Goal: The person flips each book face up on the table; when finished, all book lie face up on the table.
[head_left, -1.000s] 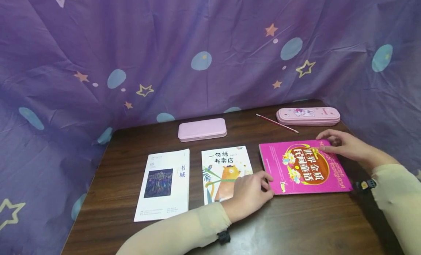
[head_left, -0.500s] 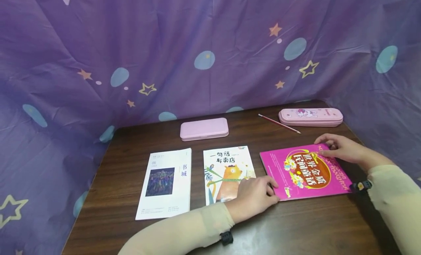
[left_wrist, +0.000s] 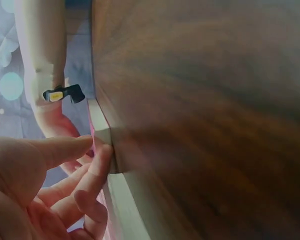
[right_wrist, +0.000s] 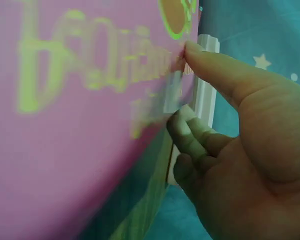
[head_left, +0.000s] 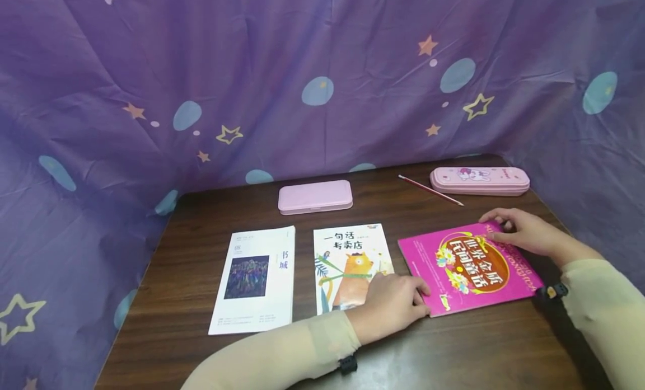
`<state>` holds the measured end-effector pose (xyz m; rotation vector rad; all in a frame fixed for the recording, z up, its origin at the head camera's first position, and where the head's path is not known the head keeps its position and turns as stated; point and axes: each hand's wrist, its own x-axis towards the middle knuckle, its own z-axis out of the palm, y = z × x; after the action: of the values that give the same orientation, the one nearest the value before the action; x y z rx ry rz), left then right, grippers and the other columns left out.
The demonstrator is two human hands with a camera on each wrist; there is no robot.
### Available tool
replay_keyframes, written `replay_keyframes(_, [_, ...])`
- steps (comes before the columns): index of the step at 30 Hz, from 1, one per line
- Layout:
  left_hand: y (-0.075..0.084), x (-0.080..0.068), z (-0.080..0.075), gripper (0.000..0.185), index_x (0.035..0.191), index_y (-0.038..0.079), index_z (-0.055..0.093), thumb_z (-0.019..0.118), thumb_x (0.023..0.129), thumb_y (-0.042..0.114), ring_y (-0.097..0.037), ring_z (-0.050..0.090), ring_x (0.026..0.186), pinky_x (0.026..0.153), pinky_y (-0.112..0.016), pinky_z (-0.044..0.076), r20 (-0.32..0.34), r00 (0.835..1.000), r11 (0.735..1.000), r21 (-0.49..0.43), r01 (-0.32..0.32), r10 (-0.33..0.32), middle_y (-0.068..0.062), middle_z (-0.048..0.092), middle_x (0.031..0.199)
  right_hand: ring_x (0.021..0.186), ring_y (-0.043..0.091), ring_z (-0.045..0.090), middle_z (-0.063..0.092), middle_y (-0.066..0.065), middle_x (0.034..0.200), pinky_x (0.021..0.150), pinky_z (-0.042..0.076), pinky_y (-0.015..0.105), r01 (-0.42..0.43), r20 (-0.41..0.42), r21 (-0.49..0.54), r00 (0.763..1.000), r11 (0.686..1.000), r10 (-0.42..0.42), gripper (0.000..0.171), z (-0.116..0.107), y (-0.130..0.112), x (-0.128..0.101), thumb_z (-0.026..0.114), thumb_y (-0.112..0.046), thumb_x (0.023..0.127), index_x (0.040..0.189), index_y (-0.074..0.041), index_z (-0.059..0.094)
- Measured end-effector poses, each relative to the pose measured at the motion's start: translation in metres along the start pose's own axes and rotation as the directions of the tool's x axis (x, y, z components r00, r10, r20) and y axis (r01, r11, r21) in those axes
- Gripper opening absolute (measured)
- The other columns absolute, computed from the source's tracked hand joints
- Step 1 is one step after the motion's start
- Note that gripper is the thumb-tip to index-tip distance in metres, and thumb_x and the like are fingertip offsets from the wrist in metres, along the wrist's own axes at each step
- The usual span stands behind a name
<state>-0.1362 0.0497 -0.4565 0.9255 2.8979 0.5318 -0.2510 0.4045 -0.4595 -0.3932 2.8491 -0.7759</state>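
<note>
Magenta book [head_left: 468, 267]: flat on bench [head_left: 453, 351], at 3 o'clock.
Left grip [head_left: 398, 306]: my fingers pinch its near-left corner.
Right grip [head_left: 519, 230]: pinches its far-right corner.
Books: three.
Pencil cases: two.

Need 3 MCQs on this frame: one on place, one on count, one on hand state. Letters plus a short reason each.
1. Where does the pencil lie?
A. on the white book
B. beside the bunny pencil case
C. in the left hand

2. How many books lie on the table?
A. two
B. three
C. four

3. What is the right hand doing?
A. gripping the magenta book at its far corner
B. holding the pencil
C. resting flat on bare wood

Key: 1 B, it lies just left of the case; 2 B, white, orange-bear, magenta; 3 A, thumb on the cover, fingers under the edge.
</note>
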Motion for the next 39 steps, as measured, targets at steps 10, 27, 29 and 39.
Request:
replay_keyframes(10, [-0.014,0.021,-0.014,0.011,0.101,0.038,0.077,0.074,0.09,0.038,0.004,0.061,0.074,0.076,-0.025,0.042,-0.072,0.997,0.994,0.112,0.016,-0.008,0.029,0.072,0.079,0.09,0.027,0.058,0.071,0.02,0.109,0.074,0.045,0.039,-0.074,-0.111,-0.103,0.992,0.992,0.062,0.037,0.004,-0.007,-0.015,0.082,-0.028,0.088,0.117,-0.006,0.073])
replay_keyframes(27, [-0.034,0.062,-0.02,0.028,0.118,0.033,0.074,0.073,0.091,0.041,-0.012,0.064,0.096,0.081,-0.031,0.052,-0.07,0.989,0.969,0.202,0.143,-0.131,0.007,0.068,0.11,0.084,0.034,0.061,0.068,0.029,0.105,0.073,0.05,0.054,-0.144,-0.103,-0.164,0.986,0.976,0.128,0.043,0.012,-0.02,-0.056,0.083,-0.03,0.085,0.114,-0.001,0.072])
replay_keyframes(29, [-0.034,0.064,-0.02,0.03,0.12,0.032,0.073,0.073,0.092,0.042,-0.013,0.063,0.097,0.081,-0.031,0.052,-0.06,0.988,0.968,0.199,0.154,-0.145,0.006,0.067,0.111,0.076,0.024,0.055,0.069,0.02,0.097,0.066,0.046,0.042,-0.134,-0.086,-0.162,0.989,0.978,0.122,0.041,0.011,-0.021,-0.061,0.085,-0.028,0.084,0.112,-0.001,0.073])
replay_keyframes(39, [-0.037,0.07,-0.018,0.03,0.12,0.031,0.075,0.075,0.092,0.041,-0.014,0.064,0.098,0.076,-0.03,0.053,-0.036,0.986,0.974,0.15,0.168,-0.165,0.007,0.068,0.11,0.068,0.007,0.041,0.063,0.001,0.091,0.06,0.032,0.027,-0.109,0.042,-0.16,0.992,0.981,0.117,0.051,0.0,-0.019,-0.082,0.091,-0.027,0.074,0.114,-0.003,0.072])
